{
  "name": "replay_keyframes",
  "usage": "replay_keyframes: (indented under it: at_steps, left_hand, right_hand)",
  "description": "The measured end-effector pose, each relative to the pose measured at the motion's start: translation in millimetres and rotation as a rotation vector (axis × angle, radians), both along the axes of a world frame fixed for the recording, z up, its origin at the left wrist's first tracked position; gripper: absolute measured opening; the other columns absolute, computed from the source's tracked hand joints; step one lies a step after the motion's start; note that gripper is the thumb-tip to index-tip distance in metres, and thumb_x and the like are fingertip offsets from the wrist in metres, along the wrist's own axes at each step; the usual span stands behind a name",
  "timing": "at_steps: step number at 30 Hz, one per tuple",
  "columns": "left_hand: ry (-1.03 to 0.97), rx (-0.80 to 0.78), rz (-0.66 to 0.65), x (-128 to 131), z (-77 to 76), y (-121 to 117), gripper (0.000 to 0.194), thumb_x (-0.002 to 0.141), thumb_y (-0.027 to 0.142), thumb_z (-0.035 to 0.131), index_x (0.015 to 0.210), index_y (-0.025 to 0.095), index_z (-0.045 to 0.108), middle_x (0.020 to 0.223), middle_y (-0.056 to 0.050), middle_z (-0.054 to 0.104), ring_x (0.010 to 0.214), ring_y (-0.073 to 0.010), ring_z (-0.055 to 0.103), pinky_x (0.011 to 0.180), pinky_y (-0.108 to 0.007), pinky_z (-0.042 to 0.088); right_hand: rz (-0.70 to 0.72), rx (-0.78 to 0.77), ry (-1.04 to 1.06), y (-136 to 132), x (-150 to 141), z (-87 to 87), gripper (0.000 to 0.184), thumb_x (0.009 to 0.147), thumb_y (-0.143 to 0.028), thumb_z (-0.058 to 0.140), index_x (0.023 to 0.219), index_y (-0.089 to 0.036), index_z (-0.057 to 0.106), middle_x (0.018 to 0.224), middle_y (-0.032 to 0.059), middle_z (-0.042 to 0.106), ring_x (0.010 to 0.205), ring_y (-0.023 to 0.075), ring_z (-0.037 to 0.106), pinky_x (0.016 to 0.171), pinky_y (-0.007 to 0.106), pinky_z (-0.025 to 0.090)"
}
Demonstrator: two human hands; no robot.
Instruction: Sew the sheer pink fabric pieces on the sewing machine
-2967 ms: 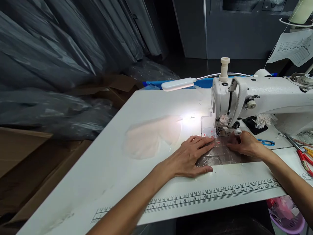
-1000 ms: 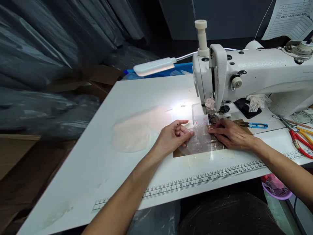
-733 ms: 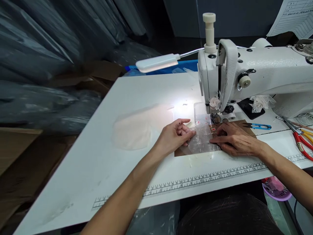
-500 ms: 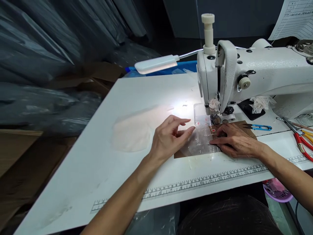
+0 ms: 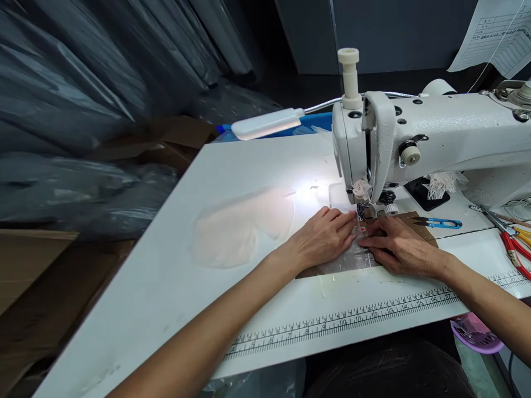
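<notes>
My left hand (image 5: 327, 235) lies flat with its fingers stretched out on a sheer, see-through piece of material (image 5: 359, 258), its fingertips close to the presser foot (image 5: 365, 211) of a white sewing machine (image 5: 452, 124). To the right of the foot, my right hand (image 5: 400, 246) rests on the material and a brown sheet (image 5: 421, 235), fingers bent and apart. A small red mark shows between the hands. Whatever lies under the fingers is hidden. A thin pale pink fabric piece (image 5: 226, 237) is spread on the white table (image 5: 166, 315), left of my left hand.
Blue thread snips (image 5: 442, 223) lie right of the brown sheet, with red-handled scissors (image 5: 512, 249) farther right. A white lamp (image 5: 267, 124) hangs over the table's back edge. A printed ruler (image 5: 344, 326) runs along the front. A purple basket (image 5: 477, 334) sits below the edge.
My left hand has moved right and come down flat on the sheer material near the presser foot. My right hand stays almost in place. The view has tilted up slightly.
</notes>
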State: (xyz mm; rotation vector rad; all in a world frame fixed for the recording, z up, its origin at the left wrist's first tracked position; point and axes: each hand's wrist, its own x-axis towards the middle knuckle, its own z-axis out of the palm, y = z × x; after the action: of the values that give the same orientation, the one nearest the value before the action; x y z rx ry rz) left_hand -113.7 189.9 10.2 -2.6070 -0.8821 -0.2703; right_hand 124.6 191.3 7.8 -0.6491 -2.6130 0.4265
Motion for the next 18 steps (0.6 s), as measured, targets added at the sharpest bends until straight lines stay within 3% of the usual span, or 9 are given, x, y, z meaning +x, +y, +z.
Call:
replay_keyframes:
  at_steps: [5, 10, 18]
  left_hand:
    - [0.005, -0.103, 0.043, 1, 2.3, 13, 0.037, 0.103, 0.029, 0.036, 0.105, 0.012, 0.07, 0.116, -0.012, 0.071, 0.089, -0.0225, 0.062, 0.076, -0.037, 0.044]
    - [-0.103, -0.228, 0.116, -1, 4.3, 8, 0.044, 0.103, 0.038, 0.033, 0.122, 0.012, 0.063, 0.114, -0.013, 0.071, 0.095, -0.0255, 0.059, 0.08, -0.04, 0.042]
    - [-0.209, -0.216, 0.053, -5, -1.0, 6, 0.048, 0.102, 0.039, 0.034, 0.123, 0.006, 0.062, 0.108, -0.017, 0.071, 0.099, -0.0286, 0.059, 0.084, -0.044, 0.042]
  right_hand:
    - [-0.035, 0.004, 0.096, 2, -1, -3.7, 0.031, 0.097, -0.017, 0.047, 0.119, -0.011, 0.068, 0.107, 0.0149, 0.06, 0.102, 0.0216, 0.055, 0.09, 0.039, 0.055]
    - [-0.064, 0.01, 0.056, 2, -2, -3.8, 0.033, 0.097, -0.017, 0.045, 0.123, -0.016, 0.065, 0.108, 0.0131, 0.059, 0.103, 0.0222, 0.056, 0.09, 0.041, 0.056]
    - [-0.064, 0.035, 0.06, 1, -2, -3.3, 0.033, 0.098, -0.018, 0.043, 0.123, -0.013, 0.065, 0.107, 0.0142, 0.059, 0.102, 0.0219, 0.055, 0.088, 0.04, 0.056]
